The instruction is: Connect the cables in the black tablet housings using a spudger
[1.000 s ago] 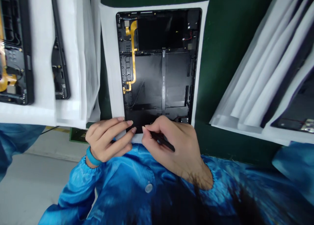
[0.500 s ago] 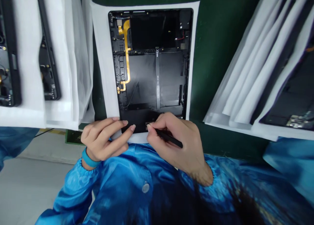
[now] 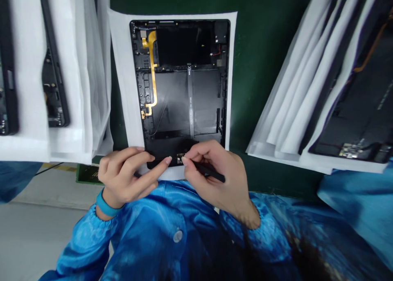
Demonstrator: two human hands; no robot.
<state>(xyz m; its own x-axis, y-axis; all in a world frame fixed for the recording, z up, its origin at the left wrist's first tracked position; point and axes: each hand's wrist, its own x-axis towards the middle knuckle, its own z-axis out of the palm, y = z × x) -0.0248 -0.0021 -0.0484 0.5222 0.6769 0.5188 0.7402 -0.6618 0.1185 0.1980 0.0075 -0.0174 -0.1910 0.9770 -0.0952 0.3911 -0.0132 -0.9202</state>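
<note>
At the lower centre of the frame, the right hand (image 3: 217,178) pinches a dark pen-like tool (image 3: 211,172) between thumb and forefinger, its tip hidden by the fingertips. Just beside the pinch lies a small shiny part (image 3: 179,160) at the bottom edge of the opened tablet (image 3: 175,101). Left of it, the left hand (image 3: 127,174) is loosely spread and grips nothing, its fingers over the tablet's lower left corner; whether they press down, I cannot tell.

Compared with a second ago, the right hand sits further right along that edge, away from the left fingers, and the shiny part, not to be seen then, is now in plain view. This suggests the fine work centres on that spot. The whole scene has also slid left in the frame, likely from a turn of the head.

The tablet fills the upper middle of the frame, a yellow ribbon (image 3: 154,84) down its left side, on a white sheet (image 3: 124,88) over a green table (image 3: 254,68). Layered white sheets with more tablets stand at left (image 3: 70,88) and right (image 3: 276,109).
</note>
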